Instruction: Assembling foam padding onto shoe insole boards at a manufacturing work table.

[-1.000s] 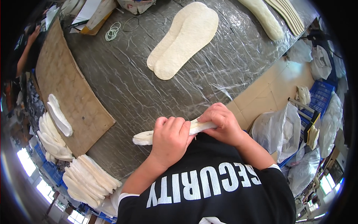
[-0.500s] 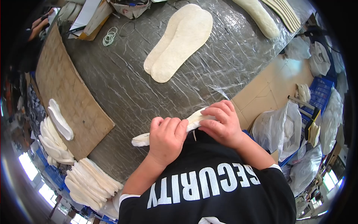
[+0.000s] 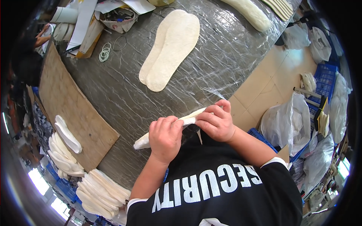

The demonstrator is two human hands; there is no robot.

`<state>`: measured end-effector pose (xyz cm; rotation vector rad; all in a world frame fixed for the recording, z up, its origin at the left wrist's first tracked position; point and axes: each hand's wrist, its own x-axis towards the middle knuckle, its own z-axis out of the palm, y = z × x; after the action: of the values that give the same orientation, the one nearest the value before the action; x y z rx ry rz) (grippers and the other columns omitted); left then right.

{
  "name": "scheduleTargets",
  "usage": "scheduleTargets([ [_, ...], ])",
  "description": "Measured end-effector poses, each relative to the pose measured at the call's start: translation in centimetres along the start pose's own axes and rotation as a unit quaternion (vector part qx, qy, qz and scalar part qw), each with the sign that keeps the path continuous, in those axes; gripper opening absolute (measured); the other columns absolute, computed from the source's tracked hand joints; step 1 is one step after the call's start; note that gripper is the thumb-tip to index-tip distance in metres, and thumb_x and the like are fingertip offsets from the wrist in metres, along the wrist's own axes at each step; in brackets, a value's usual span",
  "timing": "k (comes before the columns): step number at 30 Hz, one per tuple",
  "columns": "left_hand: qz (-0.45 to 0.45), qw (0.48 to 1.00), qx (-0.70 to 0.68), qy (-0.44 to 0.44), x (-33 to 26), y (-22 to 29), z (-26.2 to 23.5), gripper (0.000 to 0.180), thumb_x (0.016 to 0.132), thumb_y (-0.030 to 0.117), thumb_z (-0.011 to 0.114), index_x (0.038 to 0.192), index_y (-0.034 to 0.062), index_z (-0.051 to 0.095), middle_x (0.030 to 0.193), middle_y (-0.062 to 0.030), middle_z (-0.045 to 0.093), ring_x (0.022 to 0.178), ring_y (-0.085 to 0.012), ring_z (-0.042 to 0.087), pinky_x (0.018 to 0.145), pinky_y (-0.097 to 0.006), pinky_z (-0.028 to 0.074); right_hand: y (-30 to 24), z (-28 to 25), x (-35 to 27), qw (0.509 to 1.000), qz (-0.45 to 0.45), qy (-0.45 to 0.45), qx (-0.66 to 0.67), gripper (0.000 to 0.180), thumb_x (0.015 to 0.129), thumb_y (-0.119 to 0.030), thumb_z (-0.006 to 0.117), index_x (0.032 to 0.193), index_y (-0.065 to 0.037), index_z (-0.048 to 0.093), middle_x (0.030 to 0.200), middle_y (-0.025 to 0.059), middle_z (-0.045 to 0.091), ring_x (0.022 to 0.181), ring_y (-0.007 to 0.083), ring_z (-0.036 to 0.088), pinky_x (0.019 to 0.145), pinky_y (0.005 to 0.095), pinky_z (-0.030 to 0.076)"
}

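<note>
Between my two hands, at the near edge of the table, is a cream fleecy insole (image 3: 188, 119) turned on its side. Around its left part my left hand (image 3: 164, 137) is closed, and the white fluffy end sticks out beyond it. My right hand (image 3: 215, 122) pinches the other end between thumb and fingers. A thin pale strip (image 3: 200, 137) hangs below the insole against my dark shirt. Farther off, a pair of flat cream insoles (image 3: 171, 51) lies overlapped on the plastic-covered table (image 3: 124, 90).
Stacked white insoles (image 3: 102, 194) and a brown board (image 3: 75, 109) are at the left. Pale rubber bands (image 3: 105, 52) lie near a cluttered box (image 3: 120, 20). More insoles (image 3: 278, 8) and a cream roll (image 3: 250, 15) sit far right. Plastic bags (image 3: 286, 120) and blue crates (image 3: 325, 81) stand on the right.
My view has shifted slightly. The insole in my hands is turned more on edge, its pale face showing less. Both hands still grip it, the right hand having moved a little nearer the left.
</note>
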<state>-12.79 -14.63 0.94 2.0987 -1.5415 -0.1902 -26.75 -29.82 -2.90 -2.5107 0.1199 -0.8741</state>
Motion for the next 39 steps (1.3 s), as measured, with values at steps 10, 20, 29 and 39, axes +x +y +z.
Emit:
scheduleTargets([
  [10,-0.025,0.999,0.02,0.006,0.5,0.4,0.1,0.027,0.068,0.001,0.073,0.092,0.0062,0.061,0.091,-0.0065,0.063,0.077,-0.025,0.06,0.068,-0.037,0.043,0.0,1.2,-0.4,1.0,-0.005,0.013,-0.006,0.008,0.068,-0.018,0.066,0.076,-0.015,0.064,0.094,-0.004,0.065,0.083,0.0136,0.058,0.085,0.0396,0.035],
  [20,-0.042,0.998,-0.042,0.028,0.4,2.2,-1.0,0.032,0.067,0.006,0.075,0.095,0.0055,0.061,0.089,-0.0062,0.062,0.075,-0.0243,0.059,0.065,-0.037,0.042,1.7,1.1,1.1,0.993,-0.044,0.053,0.099,0.017,0.065,-0.014,0.062,0.078,-0.006,0.056,0.096,0.0082,0.064,0.081,0.0232,0.06,0.067,0.0363,0.045],
  [29,-0.047,0.999,-0.027,0.008,1.5,2.4,-1.8,0.026,0.064,-0.001,0.072,0.088,0.0026,0.061,0.079,-0.0107,0.061,0.07,-0.0292,0.058,0.063,-0.039,0.045,1.7,0.0,1.4,0.989,-0.061,0.064,0.115,0.041,0.07,-0.023,0.077,0.101,-0.007,0.055,0.11,0.0128,0.062,0.092,0.0267,0.061,0.074,0.0365,0.045],
  [39,-0.052,0.994,-0.076,0.055,2.2,3.5,-3.5,0.029,0.065,-0.003,0.074,0.09,0.002,0.06,0.081,-0.0119,0.06,0.069,-0.0295,0.058,0.059,-0.038,0.047,0.4,0.4,2.0,0.581,0.314,0.07,0.748,0.084,0.073,-0.008,0.082,0.14,-0.012,0.031,0.13,0.0143,0.051,0.125,0.0259,0.048,0.1,0.0402,0.046],
])
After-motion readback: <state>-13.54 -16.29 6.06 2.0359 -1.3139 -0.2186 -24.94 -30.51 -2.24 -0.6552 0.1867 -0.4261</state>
